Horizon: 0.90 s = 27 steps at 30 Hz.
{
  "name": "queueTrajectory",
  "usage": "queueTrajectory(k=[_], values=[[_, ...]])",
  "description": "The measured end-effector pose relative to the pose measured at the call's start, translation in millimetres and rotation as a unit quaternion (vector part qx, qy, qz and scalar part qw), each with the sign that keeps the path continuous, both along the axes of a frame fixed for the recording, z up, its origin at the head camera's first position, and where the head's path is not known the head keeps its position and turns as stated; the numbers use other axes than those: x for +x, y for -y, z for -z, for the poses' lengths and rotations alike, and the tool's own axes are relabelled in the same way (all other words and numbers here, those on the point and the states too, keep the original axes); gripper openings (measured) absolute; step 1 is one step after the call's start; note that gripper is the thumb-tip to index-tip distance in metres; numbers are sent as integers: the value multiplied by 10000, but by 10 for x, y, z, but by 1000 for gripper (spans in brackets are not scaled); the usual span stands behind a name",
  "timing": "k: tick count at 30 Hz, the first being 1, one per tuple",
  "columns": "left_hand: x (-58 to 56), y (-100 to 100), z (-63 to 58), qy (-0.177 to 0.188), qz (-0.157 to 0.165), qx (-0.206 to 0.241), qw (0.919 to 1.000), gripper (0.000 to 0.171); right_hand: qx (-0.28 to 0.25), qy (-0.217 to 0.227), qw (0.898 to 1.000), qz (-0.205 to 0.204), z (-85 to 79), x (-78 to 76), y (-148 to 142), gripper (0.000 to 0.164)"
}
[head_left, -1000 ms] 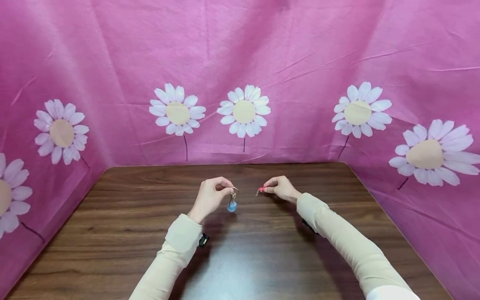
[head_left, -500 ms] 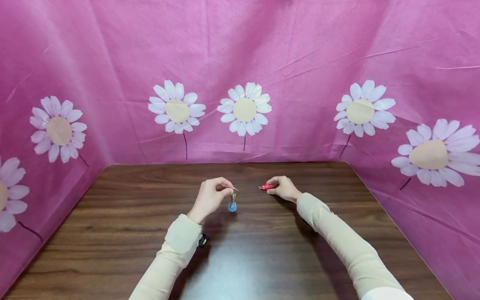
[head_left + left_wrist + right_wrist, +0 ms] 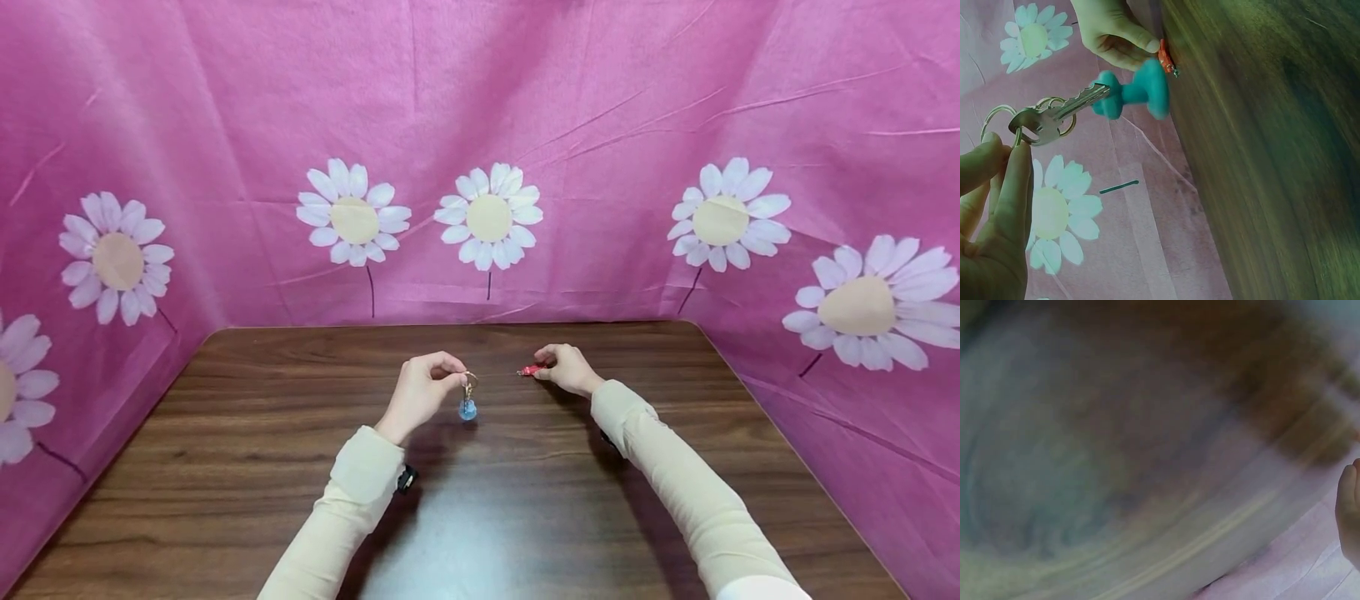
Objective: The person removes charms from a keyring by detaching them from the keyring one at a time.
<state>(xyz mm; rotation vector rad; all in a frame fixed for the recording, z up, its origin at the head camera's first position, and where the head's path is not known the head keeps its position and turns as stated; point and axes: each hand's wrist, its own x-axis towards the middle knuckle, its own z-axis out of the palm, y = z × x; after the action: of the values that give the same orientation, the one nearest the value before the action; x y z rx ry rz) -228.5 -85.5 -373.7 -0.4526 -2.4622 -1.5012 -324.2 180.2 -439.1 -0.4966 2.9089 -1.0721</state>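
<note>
Your left hand (image 3: 420,392) pinches the key ring (image 3: 476,381) at mid-frame, the blue charm (image 3: 468,410) hanging below. To its right, near but apart, your right hand (image 3: 567,370) pinches the red charm (image 3: 530,370), almost level, its metal tip (image 3: 520,373) pointing left toward the key ring. The brown table (image 3: 225,467) lies beneath, the pink curtain (image 3: 592,92) behind.

My left fingers (image 3: 1014,182) are pinching a gold ring (image 3: 999,107); a key (image 3: 1060,115) and a blue charm (image 3: 1132,94) are dangling from it; nearby, my right fingers (image 3: 549,353) are holding a red charm (image 3: 529,370), metal end facing left.
</note>
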Motion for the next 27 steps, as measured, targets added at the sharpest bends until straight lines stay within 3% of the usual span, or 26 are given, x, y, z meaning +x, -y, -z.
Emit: queueTrajectory(k=[7, 16, 22, 27], values=[[-3, -1, 15, 44, 0, -9, 10000, 5, -166, -293, 9994, 92, -112, 71, 41, 30], [-17, -51, -54, -21, -24, 204, 9998, 5, -456, -624, 9966, 282, -464, 365, 214, 23], [-17, -113, -60, -70, 51, 206, 9997, 5, -1296, -260, 9908, 276, -547, 608, 330, 20], [22, -181, -82, -130, 197, 84, 9997, 6, -1905, 87, 9815, -145, -522, 773, 439, 19]])
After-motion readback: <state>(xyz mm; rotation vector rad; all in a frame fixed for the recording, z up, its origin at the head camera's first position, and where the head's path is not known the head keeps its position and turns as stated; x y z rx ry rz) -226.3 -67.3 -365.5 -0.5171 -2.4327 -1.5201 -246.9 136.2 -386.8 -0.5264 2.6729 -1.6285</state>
